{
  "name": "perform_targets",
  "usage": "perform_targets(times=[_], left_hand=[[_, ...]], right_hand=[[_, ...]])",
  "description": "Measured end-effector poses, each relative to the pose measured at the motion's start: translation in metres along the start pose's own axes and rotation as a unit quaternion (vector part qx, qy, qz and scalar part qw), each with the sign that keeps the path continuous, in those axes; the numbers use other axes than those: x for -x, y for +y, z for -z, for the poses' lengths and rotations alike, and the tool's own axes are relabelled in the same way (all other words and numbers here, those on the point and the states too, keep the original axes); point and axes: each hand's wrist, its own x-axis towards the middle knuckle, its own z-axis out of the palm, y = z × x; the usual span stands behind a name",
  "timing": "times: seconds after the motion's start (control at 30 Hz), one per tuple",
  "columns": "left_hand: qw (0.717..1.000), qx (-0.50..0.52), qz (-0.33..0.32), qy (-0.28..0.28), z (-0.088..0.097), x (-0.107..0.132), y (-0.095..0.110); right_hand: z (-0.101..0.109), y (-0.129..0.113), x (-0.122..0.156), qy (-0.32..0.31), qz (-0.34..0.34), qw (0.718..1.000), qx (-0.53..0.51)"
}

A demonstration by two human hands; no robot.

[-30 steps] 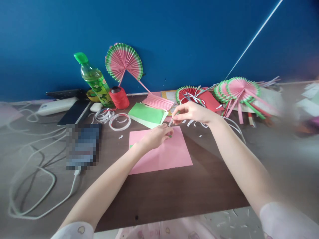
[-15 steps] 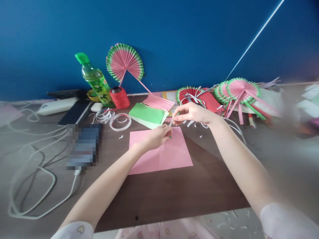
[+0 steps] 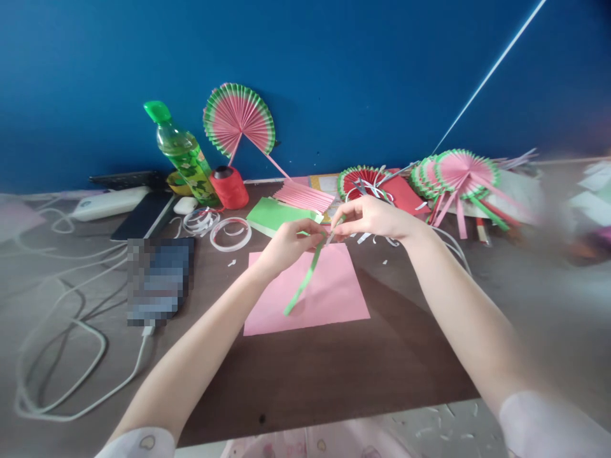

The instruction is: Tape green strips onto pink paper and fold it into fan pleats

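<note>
A pink paper sheet (image 3: 329,299) lies flat on the dark brown table (image 3: 334,375). Above its far edge my left hand (image 3: 286,245) pinches the top of a narrow green paper strip (image 3: 303,285), which hangs down and to the left over the pink sheet. My right hand (image 3: 370,217) is pinched at the same upper end of the strip, on what looks like a thin whitish backing, fingertips almost touching the left hand's.
Green sheets (image 3: 274,216) and pleated pink paper (image 3: 305,194) lie behind my hands. Watermelon-style paper fans (image 3: 238,117) (image 3: 461,172) stand at the wall. A green bottle (image 3: 184,156), red thread spool (image 3: 229,186), tape rings (image 3: 230,233), phone (image 3: 157,277) and cables (image 3: 62,356) fill the left side.
My left hand has risen off the pink sheet toward my right hand, lifting the green strip so that it now hangs free. The right hand has barely moved.
</note>
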Motion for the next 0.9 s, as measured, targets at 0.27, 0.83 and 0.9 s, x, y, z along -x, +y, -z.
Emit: perform_targets(times=[0.27,0.83,0.9], left_hand=[[0.999,-0.038,0.022,-0.001,-0.005,0.0007,0.001],[0.994,-0.089,-0.058,0.015,-0.0056,0.0051,0.0021],[0.994,-0.087,-0.064,0.018,-0.0061,0.005,0.0017]], right_hand=[[-0.0026,-0.0021,0.0003,0.002,0.002,1.0,0.004],[-0.0032,-0.0051,0.0002,-0.027,-0.046,0.997,0.062],[-0.0036,-0.0063,0.0005,-0.025,-0.049,0.996,0.068]])
